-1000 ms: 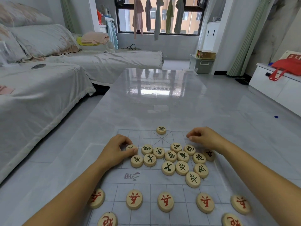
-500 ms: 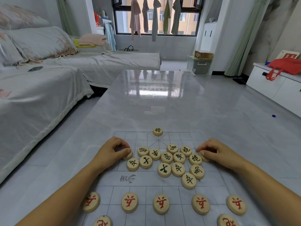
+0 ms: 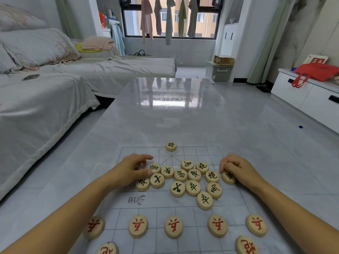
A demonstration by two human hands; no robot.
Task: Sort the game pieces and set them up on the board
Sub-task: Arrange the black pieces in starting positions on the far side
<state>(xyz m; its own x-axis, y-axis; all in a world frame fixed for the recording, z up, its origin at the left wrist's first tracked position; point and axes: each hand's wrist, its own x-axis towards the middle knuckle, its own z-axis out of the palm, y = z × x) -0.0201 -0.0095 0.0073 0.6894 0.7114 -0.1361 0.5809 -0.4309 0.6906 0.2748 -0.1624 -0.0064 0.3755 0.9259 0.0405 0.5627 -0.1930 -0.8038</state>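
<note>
I see my left hand [image 3: 132,169] loose-fingered against the black xiangqi pieces [image 3: 185,178] clustered mid-board [image 3: 165,201]. My right hand [image 3: 238,167] curls onto the rightmost piece [image 3: 228,178]. 5 red soldiers [image 3: 173,226] line the near row.

Just the one view here, up at head height, looking forward and down along the table [image 3: 174,107]. It's close over the board [image 3: 165,200], game pieces [image 3: 194,175] readable in the lower frame, and the wide lens runs out to the window [image 3: 207,22] at the far wall.
</note>
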